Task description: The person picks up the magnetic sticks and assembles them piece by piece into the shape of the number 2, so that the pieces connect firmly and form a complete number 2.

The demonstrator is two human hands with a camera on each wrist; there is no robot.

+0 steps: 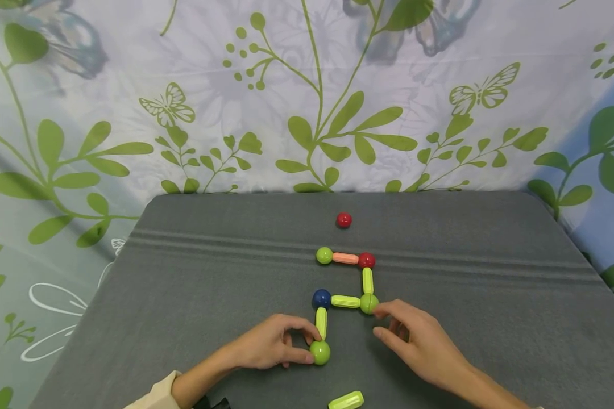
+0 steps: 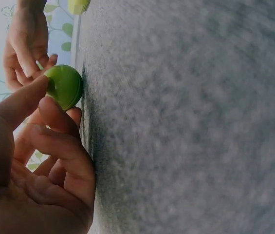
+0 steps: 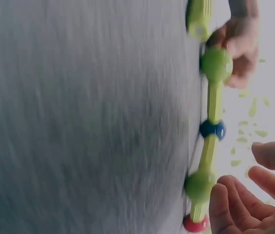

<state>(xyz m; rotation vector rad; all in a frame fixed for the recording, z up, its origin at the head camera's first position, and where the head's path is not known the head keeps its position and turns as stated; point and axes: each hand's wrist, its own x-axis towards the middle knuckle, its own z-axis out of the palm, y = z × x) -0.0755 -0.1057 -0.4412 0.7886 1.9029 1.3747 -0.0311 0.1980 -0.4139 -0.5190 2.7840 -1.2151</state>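
A zigzag chain of balls and rods lies on the table. Its near end is a green ball, which my left hand pinches between thumb and fingers. From there a yellow-green rod leads to a blue ball. A second yellow-green rod joins that to another green ball. Right beside this ball are the fingertips of my right hand, thumb and index apart with nothing between them. Farther back, a yellow-green rod, a red ball, an orange rod and a green ball continue the chain.
One loose yellow-green rod lies near the front edge. A single red ball sits toward the back of the grey table. Behind the table hangs a leaf-patterned curtain.
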